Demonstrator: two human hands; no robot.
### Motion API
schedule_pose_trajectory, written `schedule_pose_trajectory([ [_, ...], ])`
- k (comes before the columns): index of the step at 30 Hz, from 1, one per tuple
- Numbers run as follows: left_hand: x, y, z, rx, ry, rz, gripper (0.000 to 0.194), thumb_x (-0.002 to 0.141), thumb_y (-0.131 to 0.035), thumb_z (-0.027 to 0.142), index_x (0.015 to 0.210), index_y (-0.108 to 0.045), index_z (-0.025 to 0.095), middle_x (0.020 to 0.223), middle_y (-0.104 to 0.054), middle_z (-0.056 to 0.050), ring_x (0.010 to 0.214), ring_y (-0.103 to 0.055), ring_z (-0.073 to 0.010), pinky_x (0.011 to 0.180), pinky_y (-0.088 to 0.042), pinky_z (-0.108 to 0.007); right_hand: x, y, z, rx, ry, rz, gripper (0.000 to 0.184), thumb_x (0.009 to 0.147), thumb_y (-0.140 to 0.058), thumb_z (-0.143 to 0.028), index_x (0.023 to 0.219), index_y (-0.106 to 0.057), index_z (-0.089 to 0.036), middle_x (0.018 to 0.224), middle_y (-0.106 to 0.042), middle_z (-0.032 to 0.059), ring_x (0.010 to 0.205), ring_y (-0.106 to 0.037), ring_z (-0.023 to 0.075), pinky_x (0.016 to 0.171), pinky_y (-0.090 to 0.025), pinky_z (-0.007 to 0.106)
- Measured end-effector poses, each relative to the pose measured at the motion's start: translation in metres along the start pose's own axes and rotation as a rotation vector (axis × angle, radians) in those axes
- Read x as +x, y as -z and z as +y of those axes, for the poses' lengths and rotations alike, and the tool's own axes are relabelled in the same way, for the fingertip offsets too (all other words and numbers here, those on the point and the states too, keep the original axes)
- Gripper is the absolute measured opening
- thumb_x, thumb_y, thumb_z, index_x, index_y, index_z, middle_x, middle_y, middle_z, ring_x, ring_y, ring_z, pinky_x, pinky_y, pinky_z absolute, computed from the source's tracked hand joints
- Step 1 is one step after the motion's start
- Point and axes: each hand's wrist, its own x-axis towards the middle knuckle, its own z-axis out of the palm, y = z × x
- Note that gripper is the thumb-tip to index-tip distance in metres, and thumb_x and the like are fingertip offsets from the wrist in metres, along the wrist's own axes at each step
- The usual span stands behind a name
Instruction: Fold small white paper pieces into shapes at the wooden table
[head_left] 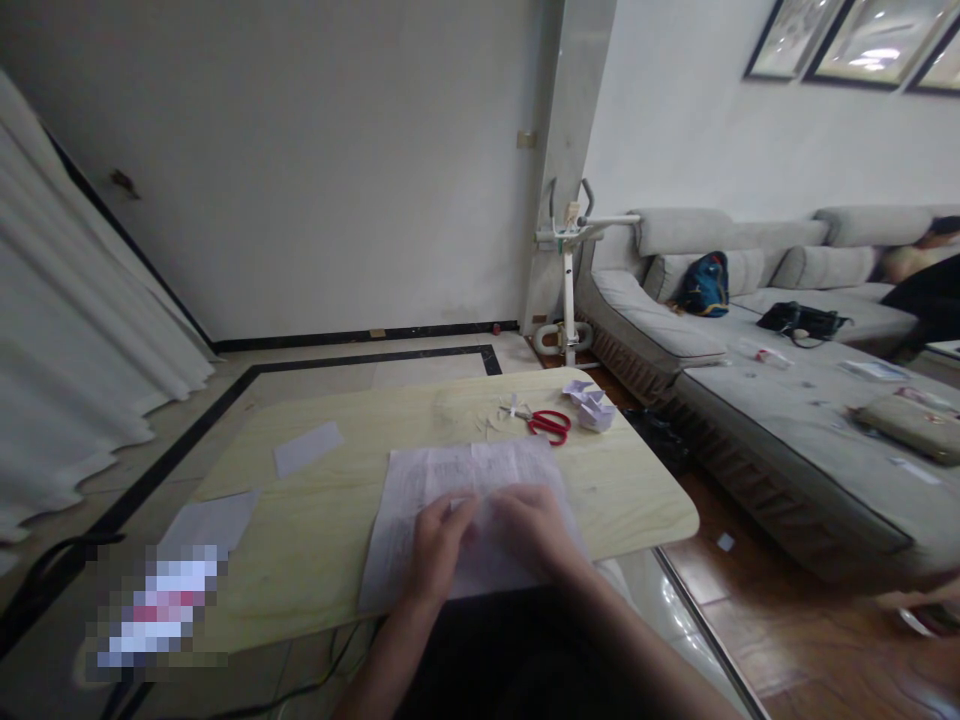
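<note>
A large creased sheet of printed paper lies at the front of the light wooden table. Over its middle, my left hand has thumb and fingers pinched together, with a small pale bit, perhaps paper, showing at the tips. Close beside it on the right, my right hand is slightly blurred, its fingers curled in and pressed together. Whatever sits between the fingertips is too small and smeared to name. Beyond the sheet rest red-handled scissors, and thin pale scraps are scattered by their blades.
Crumpled paper sits at the table's far right corner. White paper pieces lie on the left, near a pixelated object. A grey sofa holds bags; a person is at its far end. Exercise equipment stands behind.
</note>
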Motion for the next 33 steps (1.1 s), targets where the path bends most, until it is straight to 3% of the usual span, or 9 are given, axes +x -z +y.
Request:
schedule_pose_trajectory([
  [7, 0.001, 0.001, -0.004, -0.035, -0.041, -0.064, 0.036, 0.082, -0.062, 0.046, 0.066, -0.067, 0.014, 0.05, -0.06, 0.001, 0.045, -0.054, -0.0121, 0.045, -0.044, -0.021, 0.003, 0.002, -0.001, -0.057, 0.018, 0.053, 0.026, 0.076, -0.062, -0.033, 0.056, -0.064, -0.017, 0.05, -0.054, -0.002, 0.048, -0.048, 0.0119, 0.046, -0.034, 0.022],
  [13, 0.003, 0.002, -0.003, 0.05, -0.087, -0.07, 0.04, 0.084, -0.06, 0.05, 0.065, -0.066, 0.015, 0.051, -0.059, 0.001, 0.045, -0.055, -0.0132, 0.044, -0.044, -0.022, 0.007, -0.001, 0.002, -0.233, 0.136, 0.051, 0.013, 0.074, -0.065, -0.027, 0.079, -0.073, -0.019, 0.07, -0.069, 0.0006, 0.066, -0.061, 0.0168, 0.058, -0.045, 0.024],
  [19, 0.002, 0.002, -0.005, 0.111, -0.116, -0.089, 0.038, 0.086, -0.058, 0.047, 0.065, -0.066, 0.017, 0.052, -0.059, 0.001, 0.046, -0.055, -0.0135, 0.045, -0.044, -0.022, 0.009, 0.0, 0.01, -0.256, 0.153, 0.126, 0.006, 0.072, -0.063, -0.024, 0.072, -0.068, -0.021, 0.064, -0.064, -0.0008, 0.062, -0.057, 0.0166, 0.054, -0.043, 0.024],
  [24, 0.003, 0.003, -0.006, 0.12, -0.146, -0.106, 0.04, 0.087, -0.058, 0.044, 0.058, -0.061, 0.017, 0.051, -0.059, 0.001, 0.046, -0.054, -0.013, 0.047, -0.043, -0.021, 0.009, 0.002, 0.009, -0.173, 0.144, 0.124, 0.005, 0.07, -0.059, -0.022, 0.068, -0.064, -0.021, 0.062, -0.06, -0.0022, 0.06, -0.055, 0.0155, 0.053, -0.042, 0.024],
  [30, 0.002, 0.004, -0.003, 0.132, -0.154, -0.098, 0.036, 0.086, -0.059, 0.043, 0.061, -0.064, 0.017, 0.051, -0.058, 0.002, 0.046, -0.053, -0.0129, 0.046, -0.042, -0.021, 0.006, 0.001, 0.001, -0.24, 0.172, 0.053, 0.009, 0.073, -0.061, -0.023, 0.072, -0.069, -0.021, 0.069, -0.067, -0.0012, 0.067, -0.06, 0.017, 0.062, -0.045, 0.025],
  [33, 0.001, 0.002, -0.003, 0.132, -0.151, -0.102, 0.036, 0.085, -0.059, 0.043, 0.061, -0.064, 0.017, 0.051, -0.058, 0.002, 0.046, -0.052, -0.013, 0.045, -0.041, -0.021, 0.006, 0.002, 0.004, -0.241, 0.164, 0.065, 0.008, 0.072, -0.062, -0.022, 0.069, -0.069, -0.02, 0.066, -0.066, -0.0013, 0.065, -0.059, 0.0166, 0.06, -0.044, 0.025],
])
